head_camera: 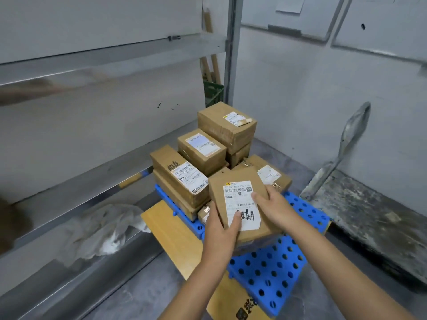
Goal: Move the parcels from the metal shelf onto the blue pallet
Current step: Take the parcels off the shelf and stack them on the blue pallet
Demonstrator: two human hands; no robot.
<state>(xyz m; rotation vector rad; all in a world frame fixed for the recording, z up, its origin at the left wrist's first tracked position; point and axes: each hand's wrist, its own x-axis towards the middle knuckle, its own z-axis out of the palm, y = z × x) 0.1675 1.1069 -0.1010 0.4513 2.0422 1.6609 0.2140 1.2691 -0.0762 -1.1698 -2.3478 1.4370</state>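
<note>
A flat brown parcel (pixel 233 188) with a white label hangs tilted just above the blue pallet (pixel 270 271). My left hand (pixel 223 229) grips its near left edge, thumb on the label. My right hand (pixel 271 204) grips its right edge, fingers curled over the top. Several brown parcels are stacked on the far half of the pallet: a long one (pixel 178 174) at the left, a labelled one (pixel 201 146) behind it, a tall stack (pixel 227 125) at the back, another (pixel 268 172) at the right. The metal shelf (pixel 92 158) runs along the left.
A crumpled clear plastic sheet (pixel 101 227) lies on the lowest shelf level. Flattened cardboard (pixel 175 239) lies under the pallet. A dirty flat trolley (pixel 369 215) with a grey handle stands at the right. A green crate (pixel 212 92) sits behind the shelf post.
</note>
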